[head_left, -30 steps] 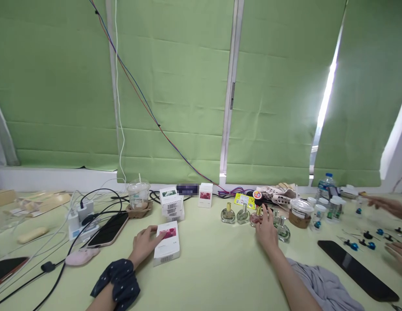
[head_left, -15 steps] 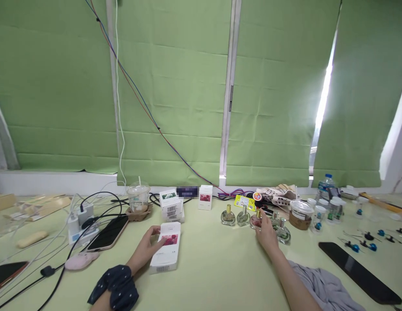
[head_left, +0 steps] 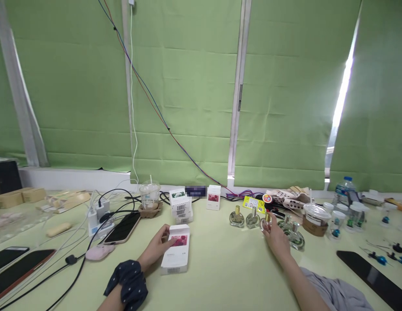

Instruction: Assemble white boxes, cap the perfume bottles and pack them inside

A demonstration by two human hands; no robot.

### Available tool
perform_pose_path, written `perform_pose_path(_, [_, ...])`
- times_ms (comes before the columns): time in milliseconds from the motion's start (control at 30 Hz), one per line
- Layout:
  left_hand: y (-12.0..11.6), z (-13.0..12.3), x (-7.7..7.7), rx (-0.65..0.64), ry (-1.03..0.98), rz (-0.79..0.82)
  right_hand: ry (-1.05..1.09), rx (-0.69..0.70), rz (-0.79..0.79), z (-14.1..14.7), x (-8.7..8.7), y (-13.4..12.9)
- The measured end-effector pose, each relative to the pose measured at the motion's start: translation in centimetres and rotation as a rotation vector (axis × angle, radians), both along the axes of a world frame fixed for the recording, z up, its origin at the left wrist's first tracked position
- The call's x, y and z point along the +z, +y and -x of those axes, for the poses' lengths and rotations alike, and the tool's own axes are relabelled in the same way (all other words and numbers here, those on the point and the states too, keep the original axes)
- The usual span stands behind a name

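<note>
My left hand [head_left: 157,247] grips the left edge of a white box [head_left: 177,255] with a pink flower picture; the box lies on the table with its top flap up. At the right, the fingers of my right hand [head_left: 276,236] are closed on a small glass bottle [head_left: 265,223] with a gold cap, partly hidden by the hand. Two similar bottles, one gold-capped [head_left: 236,217] and one silver-capped [head_left: 252,218], stand to its left. More glass bottles [head_left: 295,237] are just right of the hand. Behind are stacked white boxes [head_left: 181,207] and one upright box [head_left: 214,198].
A phone [head_left: 123,227], a charger with tangled cables [head_left: 99,218] and a plastic cup [head_left: 149,196] are on the left. On the right lie a lidded tub [head_left: 315,219], small clear jars [head_left: 336,224], a black slab [head_left: 371,273] and grey cloth [head_left: 333,287].
The view has turned left, so everything sits further right in the picture. Both hands keep nearly the same places beside the box and the bottle.
</note>
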State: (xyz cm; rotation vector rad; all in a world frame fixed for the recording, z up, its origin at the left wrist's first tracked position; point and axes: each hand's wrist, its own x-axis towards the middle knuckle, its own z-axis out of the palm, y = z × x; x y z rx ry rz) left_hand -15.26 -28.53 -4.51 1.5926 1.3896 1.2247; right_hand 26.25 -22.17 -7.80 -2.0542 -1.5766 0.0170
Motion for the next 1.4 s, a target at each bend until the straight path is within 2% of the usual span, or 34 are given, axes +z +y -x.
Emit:
perform_pose_path(233, [-0.4, -1.4, 0.1, -0.090, 0.030, -0.060, -0.019, 0.003, -0.010, 0.2, 0.2, 0.0])
perform_pose_path(367, [-0.8, -2.2, 0.6, -0.090, 0.064, -0.136, -0.045, -0.014, 0.017, 0.5, 1.2, -0.6])
perform_pose_path(433, [-1.0, -2.6, 0.8, -0.082, 0.106, -0.240, -0.043, -0.036, 0.055, 0.7, 2.1, -1.2])
perform_pose_path(500, [-1.2, -3.1, 1.0, -0.094, 0.182, -0.413, -0.027, -0.049, 0.072, 1.1, 3.1, -1.9])
perform_pose_path(600, [-1.6, -3.9, 0.7, -0.152, 0.315, -0.654, -0.008, -0.063, 0.016, 1.5, 4.6, -2.8])
perform_pose_path(700, [-2.1, -4.8, 0.2, -0.237, 0.420, -0.736, 0.030, -0.055, -0.088, 1.9, 5.2, -3.2])
perform_pose_path(800, [-2.4, -5.4, -0.2, -0.271, 0.467, -0.715, 0.220, 0.085, -0.261, 2.5, 5.2, -3.3])
perform_pose_path(900, [-2.4, -5.7, -0.2, -0.256, 0.450, -0.664, 0.588, 0.353, -0.439, 4.0, 5.5, -3.8])
perform_pose_path(967, [-2.4, -5.8, -0.1, -0.252, 0.426, -0.633, 0.828, 0.533, -0.479, 5.6, 6.1, -4.5])
perform_pose_path(1033, [-2.4, -6.0, 0.1, -0.264, 0.409, -0.602, 0.970, 0.667, -0.475, 7.5, 7.0, -5.6])
perform_pose_path(1100, [-2.5, -6.3, 0.3, -0.285, 0.399, -0.566, 0.987, 0.768, -0.472, 9.5, 8.0, -6.7])
perform_pose_path(1200, [-2.7, -7.1, 0.8, -0.306, 0.379, -0.527, 0.881, 0.868, -0.440, 11.9, 8.9, -7.5])
perform_pose_path(1300, [-2.9, -7.9, 1.3, -0.320, 0.356, -0.508, 0.786, 0.919, -0.440, 13.0, 8.7, -7.2])
perform_pose_path(1400, [-2.9, -8.1, 1.4, -0.327, 0.340, -0.482, 0.747, 0.932, -0.411, 12.9, 7.8, -6.3])
